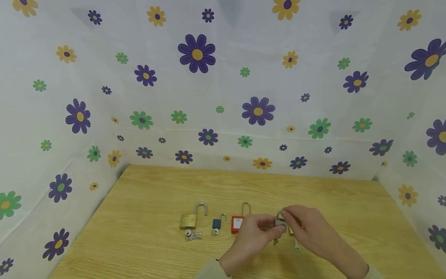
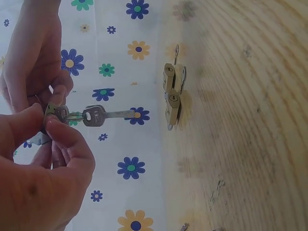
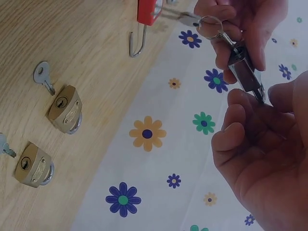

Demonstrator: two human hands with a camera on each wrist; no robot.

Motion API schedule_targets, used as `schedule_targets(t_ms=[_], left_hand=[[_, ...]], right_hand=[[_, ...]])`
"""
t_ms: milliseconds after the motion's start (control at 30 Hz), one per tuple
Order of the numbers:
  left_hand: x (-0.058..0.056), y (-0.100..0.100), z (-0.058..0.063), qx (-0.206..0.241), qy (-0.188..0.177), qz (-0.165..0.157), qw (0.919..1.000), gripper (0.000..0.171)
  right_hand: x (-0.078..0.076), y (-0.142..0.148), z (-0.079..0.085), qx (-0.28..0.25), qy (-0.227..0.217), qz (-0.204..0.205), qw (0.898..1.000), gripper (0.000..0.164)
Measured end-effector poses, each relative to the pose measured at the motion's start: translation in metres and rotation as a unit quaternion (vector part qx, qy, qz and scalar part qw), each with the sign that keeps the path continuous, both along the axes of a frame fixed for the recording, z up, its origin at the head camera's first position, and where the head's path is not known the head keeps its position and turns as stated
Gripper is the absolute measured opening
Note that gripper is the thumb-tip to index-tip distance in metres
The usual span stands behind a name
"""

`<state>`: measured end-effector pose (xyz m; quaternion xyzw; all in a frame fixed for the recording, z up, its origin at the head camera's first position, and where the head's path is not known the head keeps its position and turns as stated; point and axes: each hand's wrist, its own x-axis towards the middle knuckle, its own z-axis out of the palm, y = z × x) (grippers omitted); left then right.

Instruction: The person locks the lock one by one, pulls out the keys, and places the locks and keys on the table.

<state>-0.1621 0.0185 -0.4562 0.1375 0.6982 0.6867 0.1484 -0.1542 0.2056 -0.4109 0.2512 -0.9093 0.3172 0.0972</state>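
Note:
A small grey metal padlock (image 1: pixel 280 223) is held up above the table between both hands. My left hand (image 1: pixel 251 235) pinches its body between thumb and fingers. At the shackle, the thumb and fingertips of my right hand (image 1: pixel 315 230) take hold from the other side. In the right wrist view the padlock's dark body (image 3: pixel 244 71) spans the gap between the hands, its shackle end partly hidden by the right fingers. One key sits at the lock's keyhole end, and a ring links it to a loose key (image 2: pixel 96 115) that hangs free.
Left of the hands lie a brass padlock (image 1: pixel 188 221), a blue padlock (image 1: pixel 216 224) and a red padlock (image 1: pixel 237 223), all with raised open shackles. Two brass padlocks (image 3: pixel 65 110) with loose keys (image 3: pixel 42 74) lie on the right. Flowered cloth (image 1: pixel 223 85) walls the table's back and sides.

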Motion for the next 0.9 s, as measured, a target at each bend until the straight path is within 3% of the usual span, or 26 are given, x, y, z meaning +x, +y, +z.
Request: schedule_targets(t_ms=[167, 367, 533, 667, 900], left_hand=[[-0.002, -0.001, 0.001, 0.000, 0.002, -0.001, 1.0000, 0.016], [-0.002, -0.003, 0.006, -0.015, 0.010, 0.009, 0.9998, 0.021], [-0.003, -0.006, 0.010, -0.010, 0.027, 0.020, 0.9994, 0.040], [-0.004, -0.008, 0.014, -0.008, 0.051, 0.026, 0.9983, 0.041], [-0.007, -0.007, 0.020, -0.002, 0.055, 0.050, 0.9972, 0.035]], right_hand=[[0.001, 0.002, 0.001, -0.001, -0.010, -0.021, 1.000, 0.018], [0.003, 0.007, -0.001, -0.023, 0.007, -0.031, 0.999, 0.019], [0.006, 0.011, -0.002, -0.028, -0.048, -0.043, 0.997, 0.021], [0.010, 0.012, -0.006, -0.031, -0.081, -0.025, 0.996, 0.022], [0.016, 0.005, -0.012, -0.098, -0.094, 0.011, 0.991, 0.018]])
